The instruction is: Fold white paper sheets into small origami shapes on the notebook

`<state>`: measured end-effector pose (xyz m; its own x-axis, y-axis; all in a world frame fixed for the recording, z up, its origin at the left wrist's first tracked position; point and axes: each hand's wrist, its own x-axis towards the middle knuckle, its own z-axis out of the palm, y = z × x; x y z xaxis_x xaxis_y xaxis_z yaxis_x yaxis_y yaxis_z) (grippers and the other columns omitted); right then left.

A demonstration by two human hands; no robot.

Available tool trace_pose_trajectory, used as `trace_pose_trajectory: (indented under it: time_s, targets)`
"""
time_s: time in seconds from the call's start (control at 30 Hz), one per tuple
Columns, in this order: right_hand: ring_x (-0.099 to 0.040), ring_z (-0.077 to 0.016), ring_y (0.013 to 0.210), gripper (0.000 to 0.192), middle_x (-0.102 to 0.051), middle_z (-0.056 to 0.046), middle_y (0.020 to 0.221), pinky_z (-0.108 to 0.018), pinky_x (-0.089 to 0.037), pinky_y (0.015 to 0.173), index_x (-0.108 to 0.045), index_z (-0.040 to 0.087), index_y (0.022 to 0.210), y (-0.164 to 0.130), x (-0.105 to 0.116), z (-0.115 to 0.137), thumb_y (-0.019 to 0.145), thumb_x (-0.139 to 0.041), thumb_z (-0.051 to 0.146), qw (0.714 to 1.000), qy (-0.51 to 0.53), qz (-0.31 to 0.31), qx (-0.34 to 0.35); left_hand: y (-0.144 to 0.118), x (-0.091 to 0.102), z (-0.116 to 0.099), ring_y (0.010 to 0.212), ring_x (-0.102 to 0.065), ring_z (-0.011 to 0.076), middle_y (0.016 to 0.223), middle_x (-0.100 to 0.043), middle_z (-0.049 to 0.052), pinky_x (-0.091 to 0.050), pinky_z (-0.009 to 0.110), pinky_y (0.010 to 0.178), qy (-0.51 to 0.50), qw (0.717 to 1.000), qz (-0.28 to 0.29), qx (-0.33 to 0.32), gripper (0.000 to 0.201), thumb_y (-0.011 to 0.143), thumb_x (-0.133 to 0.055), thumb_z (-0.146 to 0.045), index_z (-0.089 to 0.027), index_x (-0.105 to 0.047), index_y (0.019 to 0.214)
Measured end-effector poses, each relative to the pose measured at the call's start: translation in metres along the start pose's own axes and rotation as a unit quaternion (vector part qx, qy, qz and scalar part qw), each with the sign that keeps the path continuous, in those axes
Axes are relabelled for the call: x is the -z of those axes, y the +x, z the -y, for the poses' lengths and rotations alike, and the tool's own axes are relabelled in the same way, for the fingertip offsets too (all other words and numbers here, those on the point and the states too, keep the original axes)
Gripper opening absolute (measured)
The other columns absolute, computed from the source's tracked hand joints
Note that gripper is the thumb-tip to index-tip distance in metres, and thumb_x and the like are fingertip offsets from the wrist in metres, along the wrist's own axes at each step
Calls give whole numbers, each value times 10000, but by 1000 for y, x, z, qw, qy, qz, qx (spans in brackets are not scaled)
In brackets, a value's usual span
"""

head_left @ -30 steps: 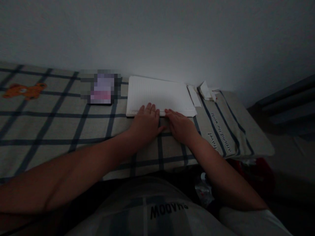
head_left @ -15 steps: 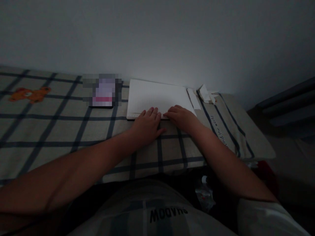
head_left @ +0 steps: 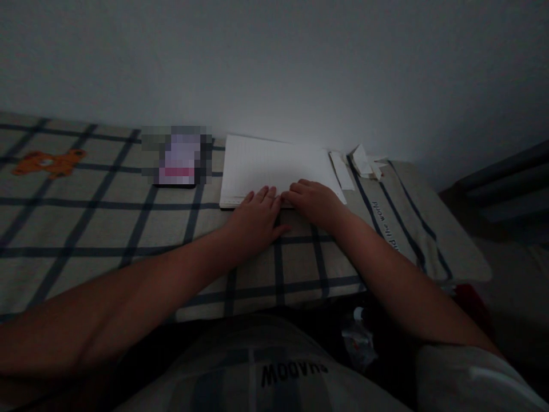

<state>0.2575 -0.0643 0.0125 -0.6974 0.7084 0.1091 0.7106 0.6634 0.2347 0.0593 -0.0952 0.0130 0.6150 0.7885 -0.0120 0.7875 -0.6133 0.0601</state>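
Note:
A white lined sheet of paper [head_left: 274, 163] lies flat on the checked cloth [head_left: 107, 229] near the wall. My left hand [head_left: 256, 218] rests palm down on the cloth with its fingertips on the paper's near edge. My right hand [head_left: 316, 203] sits just right of it, fingers curled on the same near edge. Whether it pinches the paper is too dark to tell.
A phone [head_left: 178, 163] with a lit, blurred screen lies left of the paper. Folded white paper scraps [head_left: 358, 163] lie at its right by the wall. An orange bear print [head_left: 49, 162] marks the cloth at far left. The surface ends at the right [head_left: 472, 257].
My right hand has moved up from the cloth onto the paper's near edge and curled its fingers. My left hand has barely moved. The view has shifted slightly.

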Motion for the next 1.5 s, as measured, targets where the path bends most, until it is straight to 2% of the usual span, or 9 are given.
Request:
trace_pose_trajectory:
  time_s: [0.3, 0.6, 0.73, 0.9, 1.0, 1.07, 1.1, 1.23, 1.5]
  targets:
    - [-577, -241, 987, 242, -710, -100, 1041, -345, -409, 797, -699, 185, 1148, -3, -2, -6, 1026, -492, 154, 1000, -1, 2, -13, 2, 1, 0, 1553, -337, 376, 1659, -370, 242, -308, 514, 1254, -6, 1000, -3, -4, 725, 1038, -498, -500, -10, -420, 1567]
    - [-559, -250, 978, 227, -709, -92, 1016, -345, -375, 748, -714, 201, 1129, -22, 2, -13, 990, -546, 136, 998, -50, 14, -30, 2, -1, 2, 1549, -344, 374, 1658, -376, 236, -319, 522, 1248, -4, 1000, -7, -4, 725, 1035, -500, -519, -18, -439, 1556]
    - [-553, -245, 957, 252, -713, -88, 994, -340, -371, 730, -722, 208, 1149, -29, 5, -12, 993, -536, 142, 997, -47, 18, -52, 2, -2, 2, 1541, -357, 374, 1649, -393, 238, -327, 516, 1241, 1, 1000, -10, -8, 730, 1035, -485, -532, -15, -446, 1549]
    - [-556, -250, 961, 258, -722, -101, 995, -348, -397, 745, -734, 184, 1150, -29, 1, -11, 995, -532, 141, 998, -40, 6, -43, -1, -1, 1, 1518, -390, 397, 1654, -368, 260, -353, 528, 1215, 20, 999, -26, -2, 719, 1030, -482, -547, -18, -493, 1517]
    - [-558, -248, 975, 277, -726, -100, 1017, -346, -414, 782, -724, 179, 1182, -27, -4, -12, 996, -526, 125, 999, -32, 2, -36, 0, -4, 5, 1549, -339, 388, 1676, -343, 228, -273, 545, 1255, 35, 997, -52, -45, 665, 1051, -449, -513, -55, -499, 1531]
    - [-561, -249, 989, 279, -725, -98, 1028, -345, -420, 796, -719, 180, 1195, -26, -6, -13, 1002, -524, 129, 999, -31, -1, -33, 4, -8, 10, 1583, -280, 330, 1689, -335, 185, -186, 507, 1296, 34, 993, -50, -104, 646, 1073, -411, -462, -53, -437, 1573]
    - [-563, -250, 995, 278, -725, -97, 1031, -344, -422, 797, -718, 181, 1198, -26, -6, -14, 1005, -524, 134, 999, -31, -2, -32, 6, -9, 12, 1581, -292, 302, 1692, -335, 167, -196, 473, 1297, 26, 992, -38, -119, 642, 1080, -396, -436, -56, -390, 1598]
    - [-569, -248, 999, 286, -726, -93, 1037, -338, -419, 770, -718, 194, 1206, -26, -3, -13, 1013, -514, 139, 999, -30, 8, -41, 12, -11, 16, 1569, -325, 279, 1693, -331, 162, -229, 420, 1288, -3, 993, -5, -119, 675, 1079, -403, -448, -58, -329, 1624]
    - [-581, -239, 991, 287, -732, -84, 1044, -336, -404, 753, -728, 205, 1192, -29, 1, -12, 1017, -510, 143, 997, -34, 22, -65, 11, -10, 15, 1564, -335, 288, 1676, -369, 169, -259, 440, 1279, -16, 993, -14, -118, 668, 1075, -431, -448, -55, -358, 1611]
